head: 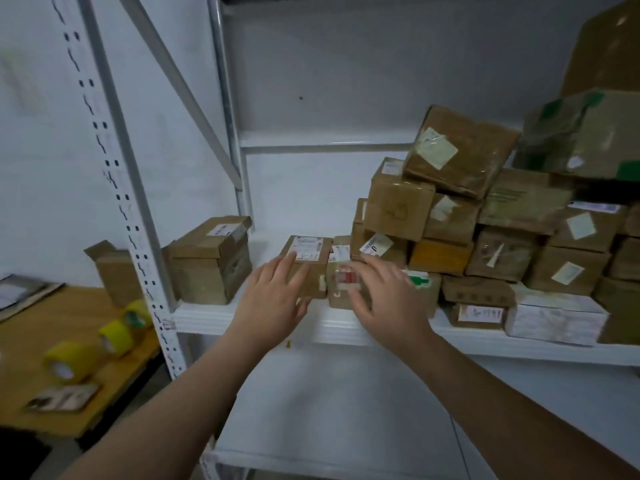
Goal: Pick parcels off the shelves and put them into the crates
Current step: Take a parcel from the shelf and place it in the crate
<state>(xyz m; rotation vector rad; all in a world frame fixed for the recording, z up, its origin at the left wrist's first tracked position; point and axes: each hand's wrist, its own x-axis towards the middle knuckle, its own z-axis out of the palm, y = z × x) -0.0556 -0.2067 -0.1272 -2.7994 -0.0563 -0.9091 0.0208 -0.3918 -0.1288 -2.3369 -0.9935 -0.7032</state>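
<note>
Both my arms reach toward a white shelf (242, 318) loaded with brown cardboard parcels. My left hand (273, 299) is spread open, its fingertips on the front of a small brown parcel with a white label (306, 251). My right hand (384, 299) is open too, fingers extended over a neighbouring small parcel with a red-and-white label (341, 289). Neither hand grips anything. A tall heap of parcels (485, 220) rises to the right. No crate is in view.
A larger taped box (211, 258) stands alone at the shelf's left end. A perforated rack upright (138, 237) runs down the left. Beyond it, a wooden table (52, 327) holds yellow tape rolls (114, 336) and an open small box (114, 268). A lower shelf (329, 410) lies below.
</note>
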